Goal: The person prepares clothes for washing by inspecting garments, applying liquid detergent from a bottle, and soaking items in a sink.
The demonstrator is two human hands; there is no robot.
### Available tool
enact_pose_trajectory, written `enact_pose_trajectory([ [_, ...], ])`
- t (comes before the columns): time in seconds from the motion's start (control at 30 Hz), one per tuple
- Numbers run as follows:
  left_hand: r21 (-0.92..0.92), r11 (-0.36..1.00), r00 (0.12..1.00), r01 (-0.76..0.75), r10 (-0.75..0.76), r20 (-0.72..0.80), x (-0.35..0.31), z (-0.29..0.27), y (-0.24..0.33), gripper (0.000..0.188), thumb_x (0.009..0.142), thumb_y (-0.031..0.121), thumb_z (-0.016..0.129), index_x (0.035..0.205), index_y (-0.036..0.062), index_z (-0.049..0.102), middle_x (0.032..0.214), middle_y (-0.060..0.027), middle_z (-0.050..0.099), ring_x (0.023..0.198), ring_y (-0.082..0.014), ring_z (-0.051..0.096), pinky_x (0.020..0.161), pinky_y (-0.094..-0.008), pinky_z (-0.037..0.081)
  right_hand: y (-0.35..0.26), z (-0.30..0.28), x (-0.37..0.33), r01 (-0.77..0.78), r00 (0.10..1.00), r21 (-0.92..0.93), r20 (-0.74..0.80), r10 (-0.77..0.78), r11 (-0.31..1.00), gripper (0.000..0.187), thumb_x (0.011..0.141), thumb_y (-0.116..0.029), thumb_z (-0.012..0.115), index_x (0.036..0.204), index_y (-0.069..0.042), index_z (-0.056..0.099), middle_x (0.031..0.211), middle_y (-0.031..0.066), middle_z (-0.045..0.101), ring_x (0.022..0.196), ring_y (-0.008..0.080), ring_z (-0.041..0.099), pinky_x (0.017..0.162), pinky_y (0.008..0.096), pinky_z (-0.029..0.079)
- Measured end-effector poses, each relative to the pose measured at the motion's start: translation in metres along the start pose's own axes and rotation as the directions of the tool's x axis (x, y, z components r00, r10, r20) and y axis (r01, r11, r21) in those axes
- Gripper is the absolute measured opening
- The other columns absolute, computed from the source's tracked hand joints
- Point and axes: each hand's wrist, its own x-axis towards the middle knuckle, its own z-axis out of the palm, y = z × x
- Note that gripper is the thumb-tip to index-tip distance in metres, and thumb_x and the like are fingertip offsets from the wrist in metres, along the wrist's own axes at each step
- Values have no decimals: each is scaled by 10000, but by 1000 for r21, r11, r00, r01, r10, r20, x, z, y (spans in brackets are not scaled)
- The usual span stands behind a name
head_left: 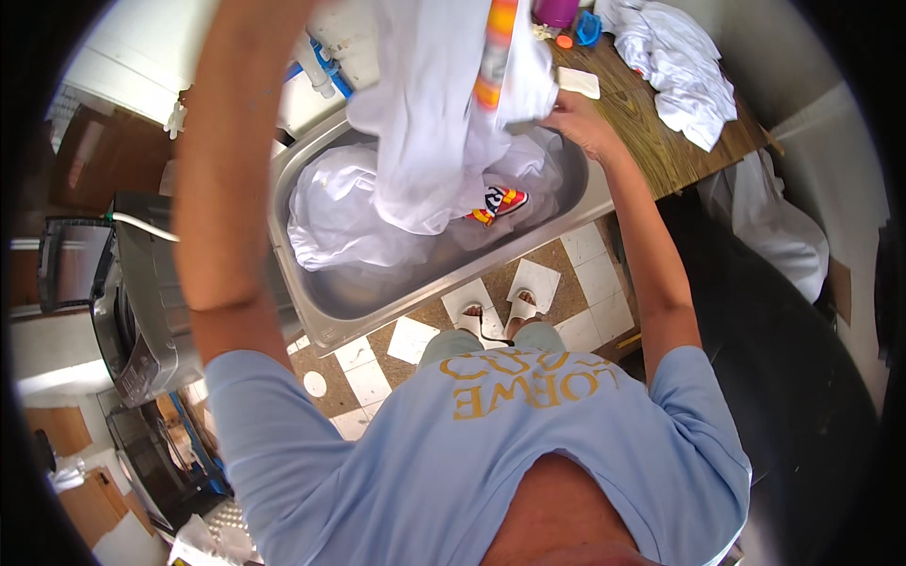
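Observation:
A wet-looking white garment (pixel 425 104) with an orange, yellow and grey band hangs over the metal sink basin (pixel 316 325), its lower end reaching the laundry inside. My right hand (pixel 578 124) is closed on its right edge, above the sink's far right rim. My left arm is raised high at the left; its hand is smeared and mostly cut off at the top edge, so the fingers are hidden. In the basin, more white cloth (pixel 330 212) sits in cloudy water. A colourful patch (pixel 497 203) in red, yellow and dark blue shows beside the hanging garment.
Right of the sink, a wooden counter (pixel 651 141) bears crumpled white cloth (pixel 675 71), a pale soap-like block (pixel 578 83) and a blue object (pixel 588 28). White cloth (pixel 779 226) hangs below. A grey appliance (pixel 142 302) stands left. Blue pipes (pixel 328 68) run behind the sink.

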Motion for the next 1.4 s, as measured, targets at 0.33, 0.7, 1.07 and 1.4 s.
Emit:
enact_pose_trajectory([
  [0.33, 520, 554, 722, 650, -236, -651, -193, -2, -297, 222, 917, 198, 543, 917, -11, 617, 766, -244, 618, 704, -399, 611, 645, -439, 461, 70, 106, 73, 371, 925, -703, 222, -309, 606, 506, 850, -358, 615, 1335, -280, 495, 1380, 81, 459, 1230, 327, 466, 967, 569, 355],
  [0.7, 594, 339, 682, 729, -287, -673, -228, -2, -360, 233, 878, 208, 557, 1040, 53, 621, 942, -228, 652, 880, -422, 616, 755, -483, 482, 126, 132, 86, 456, 889, -742, 404, -214, 492, 606, 760, -174, 678, 1322, -292, 485, 1420, 42, 425, 1230, 295, 452, 958, 536, 357],
  [1.07, 791, 237, 820, 565, -268, -506, -263, -15, -402, 365, 744, 194, 706, 1071, 44, 643, 931, -227, 654, 865, -397, 630, 732, -465, 501, 132, 129, 88, 553, 831, -674, 400, -388, 489, 551, 786, -301, 636, 1308, -171, 517, 1401, 94, 455, 1276, 327, 417, 1023, 555, 301],
  [1.4, -444, 524, 483, 727, -849, -213, -215, -51, -307, 309, 872, 223, 598, 1070, -11, 638, 986, -102, 674, 882, -195, 654, 764, -341, 515, 63, -2, 147, 468, 741, -384, 662, -116, 796, 264, 891, -204, 579, 1069, -25, 655, 972, 125, 691, 895, 213, 650, 822, 340, 513],
])
